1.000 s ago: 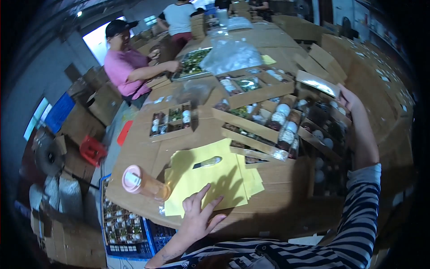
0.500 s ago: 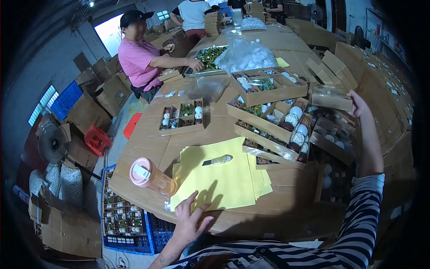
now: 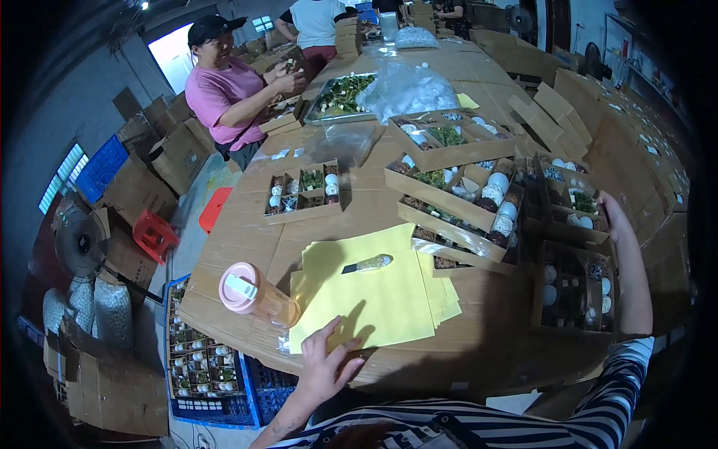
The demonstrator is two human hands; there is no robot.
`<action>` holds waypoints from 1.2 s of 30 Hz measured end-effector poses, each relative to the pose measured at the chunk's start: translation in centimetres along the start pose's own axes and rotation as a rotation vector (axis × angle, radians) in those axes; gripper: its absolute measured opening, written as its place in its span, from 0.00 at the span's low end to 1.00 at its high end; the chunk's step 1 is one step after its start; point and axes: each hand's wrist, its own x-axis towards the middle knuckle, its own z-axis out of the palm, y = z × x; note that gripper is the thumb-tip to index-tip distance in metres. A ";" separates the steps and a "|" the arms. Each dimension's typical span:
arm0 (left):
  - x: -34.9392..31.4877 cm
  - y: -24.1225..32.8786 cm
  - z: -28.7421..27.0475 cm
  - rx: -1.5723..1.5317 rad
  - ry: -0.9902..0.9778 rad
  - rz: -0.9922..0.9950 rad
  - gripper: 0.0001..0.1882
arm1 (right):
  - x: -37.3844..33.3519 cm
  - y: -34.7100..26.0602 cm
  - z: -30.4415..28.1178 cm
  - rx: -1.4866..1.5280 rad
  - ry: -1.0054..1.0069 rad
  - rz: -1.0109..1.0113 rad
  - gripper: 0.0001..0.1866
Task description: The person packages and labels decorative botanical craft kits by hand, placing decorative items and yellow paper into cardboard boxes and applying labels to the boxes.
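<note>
My left hand (image 3: 327,368) rests with its fingers spread at the near edge of a stack of yellow paper sheets (image 3: 374,307). A cutter knife with a black tip and pale handle (image 3: 368,263) lies on the sheets. On the right, my right hand (image 3: 613,215) grips the right side of a brown cardboard compartment box (image 3: 574,233) with white balls and green moss in it. Nearer to me sits another filled box (image 3: 576,325), in shadow. Left of the held box, several similar boxes (image 3: 449,161) are stacked unevenly. My right fingertips are partly hidden.
A pink-lidded cup (image 3: 258,294) stands beside the paper. Farther back are a single filled box (image 3: 303,213), a moss tray (image 3: 307,112) and a plastic bag of white pieces (image 3: 407,93). Across the table stands a person in pink (image 3: 224,97). Blue crate (image 3: 250,408) lower left.
The box in my right hand has turned from its side to face up, showing its contents, and moved slightly. The other person's hand has left the moss tray. My left hand stays put.
</note>
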 end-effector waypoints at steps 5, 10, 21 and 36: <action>-0.1 -0.7 0.5 -0.066 0.029 0.070 0.20 | 0.3 0.3 0.7 -0.103 -0.047 -0.014 0.27; -2.4 -1.5 0.5 -0.081 0.061 -0.026 0.20 | -0.8 -1.3 5.5 -0.253 -0.127 -0.062 0.29; -2.5 -1.8 -0.2 -0.152 0.102 0.008 0.17 | 1.6 -3.2 4.8 -0.439 -0.043 -0.209 0.42; -3.5 -13.0 0.3 -0.490 1.015 -0.075 0.23 | -19.5 -8.7 43.3 -0.737 -0.438 -1.624 0.21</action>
